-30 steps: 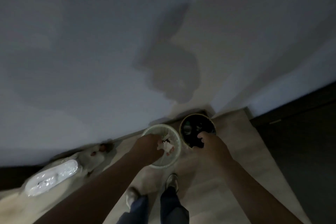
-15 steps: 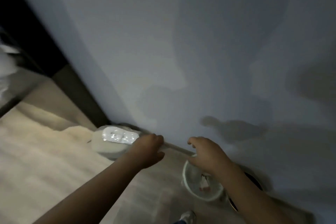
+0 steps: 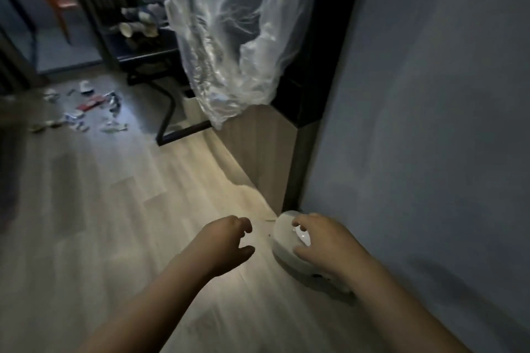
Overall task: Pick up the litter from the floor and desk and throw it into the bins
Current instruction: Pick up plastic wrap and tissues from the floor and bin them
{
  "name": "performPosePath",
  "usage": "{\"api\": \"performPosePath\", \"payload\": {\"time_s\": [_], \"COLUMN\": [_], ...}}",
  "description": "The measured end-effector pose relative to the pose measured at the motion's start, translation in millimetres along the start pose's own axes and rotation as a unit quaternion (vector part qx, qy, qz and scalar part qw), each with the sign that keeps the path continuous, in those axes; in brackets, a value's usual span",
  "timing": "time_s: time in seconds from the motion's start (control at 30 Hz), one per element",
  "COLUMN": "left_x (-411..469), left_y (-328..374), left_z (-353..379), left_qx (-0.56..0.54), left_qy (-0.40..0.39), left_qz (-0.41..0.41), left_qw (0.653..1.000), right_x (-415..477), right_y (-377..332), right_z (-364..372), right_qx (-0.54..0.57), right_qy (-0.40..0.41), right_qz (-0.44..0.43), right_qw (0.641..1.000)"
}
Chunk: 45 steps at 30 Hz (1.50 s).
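While a smooth, matte blue-grey wall (image 3: 430, 94) fills the right half of the frame, a floor (image 3: 100, 223) of pale wood-grain planks spreads over the lower left, brightly lit near the centre and dim toward the edges. A thin, crinkled clear plastic sheet (image 3: 229, 37) hangs from the top centre, glossy and streaked with folds. Its lower end reaches a flat light-wood panel (image 3: 258, 152), which stands against a dark post at the edge of the wall.

Two bare forearms rise from the bottom of the frame. The left hand (image 3: 229, 241), at lower centre over lit floor, has its fingers loosely curled, thumb apart from them, and nothing in it. The right hand (image 3: 324, 241), just right of it, is likewise loosely curled and holds nothing. It lies over a low, rounded white object (image 3: 282, 238) with a glossy top that sits on the floor at the foot of the wall, and I cannot tell whether it touches it.

The litter (image 3: 86, 107) lies scattered on the floor at middle left, well apart from both hands: small crumpled scraps and flat wrappers, white, red and bluish, too blurred to name. An orange chair (image 3: 61, 6) shows at upper left.
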State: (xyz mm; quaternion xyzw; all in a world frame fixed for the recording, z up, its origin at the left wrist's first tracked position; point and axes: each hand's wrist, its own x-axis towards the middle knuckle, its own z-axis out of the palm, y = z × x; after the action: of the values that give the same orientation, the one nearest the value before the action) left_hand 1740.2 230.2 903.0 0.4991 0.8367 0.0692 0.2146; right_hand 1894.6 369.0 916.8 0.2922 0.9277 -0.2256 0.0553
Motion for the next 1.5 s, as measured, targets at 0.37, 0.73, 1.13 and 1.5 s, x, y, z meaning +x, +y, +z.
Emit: {"api": "performPosePath", "payload": {"time_s": [0.37,0.73,1.13,1.5], "left_x": [10,84,140,180], "left_y": [-163,-281,-462,-661], "left_z": [-73,-170,-242,-340], "left_qx": [-0.068,-0.096,-0.118,-0.106], "left_qy": [0.085,0.168,0.188,0.188], "left_qz": [-0.168,-0.285,-0.334,-0.329], "left_qw": [0.98,0.939,0.916,0.919], "right_x": [178,369,543,685], "right_y": [-151,-260,-401,-555], "right_z": [10,-34,-7,22], "right_qx": [-0.086,-0.077,-0.127,-0.108], "right_qy": [-0.06,-0.059,-0.082,-0.105], "right_qz": [-0.174,-0.297,-0.333,-0.303], "right_qw": [0.979,0.95,0.931,0.941]}}
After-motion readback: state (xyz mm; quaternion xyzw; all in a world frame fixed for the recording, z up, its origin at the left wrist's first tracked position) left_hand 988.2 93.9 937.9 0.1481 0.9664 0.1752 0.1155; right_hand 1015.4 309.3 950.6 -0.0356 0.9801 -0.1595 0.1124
